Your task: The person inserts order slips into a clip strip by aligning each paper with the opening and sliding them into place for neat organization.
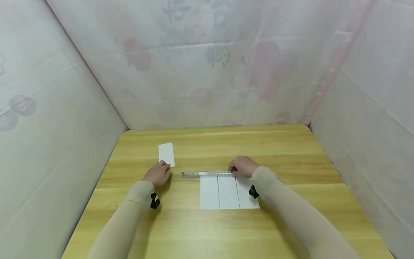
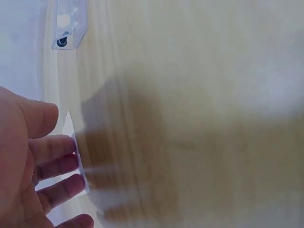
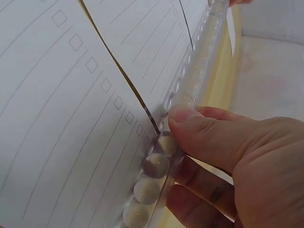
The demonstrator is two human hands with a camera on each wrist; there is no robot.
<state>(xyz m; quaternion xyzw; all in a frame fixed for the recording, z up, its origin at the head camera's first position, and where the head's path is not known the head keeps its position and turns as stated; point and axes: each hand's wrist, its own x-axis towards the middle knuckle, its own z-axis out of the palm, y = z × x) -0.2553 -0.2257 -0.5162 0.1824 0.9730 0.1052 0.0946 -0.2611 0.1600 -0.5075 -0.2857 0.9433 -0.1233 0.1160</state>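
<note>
A clear plastic strip (image 1: 207,174) with a row of round, bead-like shapes lies along the far edges of three white lined sheets (image 1: 209,194). My right hand (image 1: 244,166) pinches this strip near its right end, thumb over the round shapes in the right wrist view. Small printed squares run down the ends of the sheets' lines (image 3: 76,42). Off to the left, my left hand (image 1: 157,173) touches the near edge of a white card (image 1: 166,153) with loosely extended fingers. The strip's other end (image 2: 70,23), with a dark round mark, shows in the left wrist view.
Everything lies on a wood-grain table (image 1: 194,233). Pale printed fabric walls (image 1: 194,82) stand along its back and both sides. Black straps (image 1: 155,200) hang at both wrists, below the beige sleeves (image 1: 121,219).
</note>
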